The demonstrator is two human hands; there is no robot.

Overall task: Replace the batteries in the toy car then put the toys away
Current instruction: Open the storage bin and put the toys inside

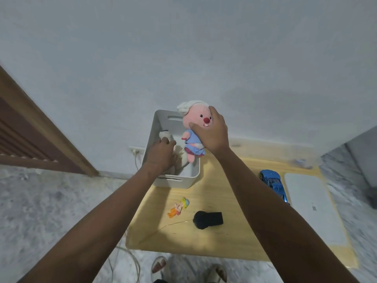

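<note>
My right hand (212, 131) grips the pink plush doll (194, 131) around its head and shoulder, fingers curled over it, holding it upright above the white bin (189, 174) so it can go down feet first. My left hand (162, 153) is inside the bin, fingers bent around a white soft toy (165, 135), I judge to shift it aside and make room. The blue toy car (273, 183) lies on the desk (234, 237) well to the right of the bin; nearer me than the bin lie a small orange figure (178, 207) and a black object (207, 219), all not yet stowed.
</note>
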